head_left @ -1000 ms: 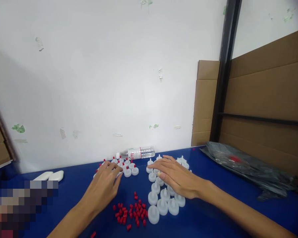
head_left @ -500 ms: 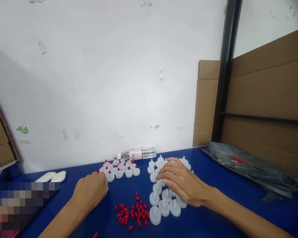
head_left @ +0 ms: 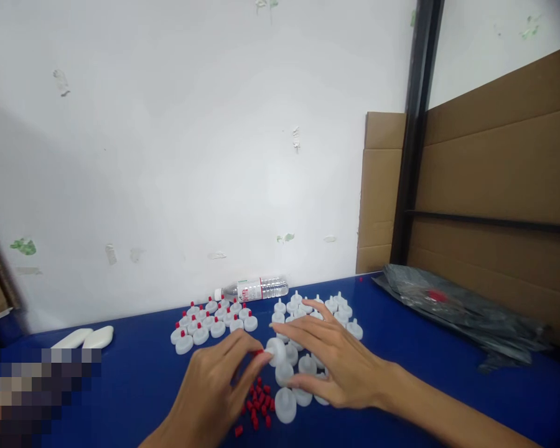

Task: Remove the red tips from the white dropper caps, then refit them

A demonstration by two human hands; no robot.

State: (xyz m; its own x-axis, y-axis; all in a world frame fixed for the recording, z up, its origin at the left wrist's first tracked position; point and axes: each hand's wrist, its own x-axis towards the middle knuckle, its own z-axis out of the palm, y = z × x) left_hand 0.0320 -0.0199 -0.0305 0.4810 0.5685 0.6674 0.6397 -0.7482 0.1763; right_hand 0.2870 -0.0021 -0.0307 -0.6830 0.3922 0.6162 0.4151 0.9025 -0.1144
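My left hand [head_left: 217,389] pinches a small red tip [head_left: 258,353] between thumb and fingers, right against a white cap [head_left: 276,351] held by the fingertips of my right hand [head_left: 329,361]. My right hand hovers over a cluster of bare white caps [head_left: 285,404]. Loose red tips [head_left: 257,404] lie in a pile under my left hand. A group of white caps with red tips fitted [head_left: 210,323] stands farther back on the blue table [head_left: 401,373].
A clear water bottle [head_left: 254,289] lies on its side by the white wall. Two white oblong pieces [head_left: 83,339] rest at the left. A dark plastic bag [head_left: 457,311] lies at the right, in front of cardboard boxes [head_left: 494,186].
My left hand left the finished caps at the back, came toward the middle and now pinches a red tip. My right hand lifted one white cap to meet it.
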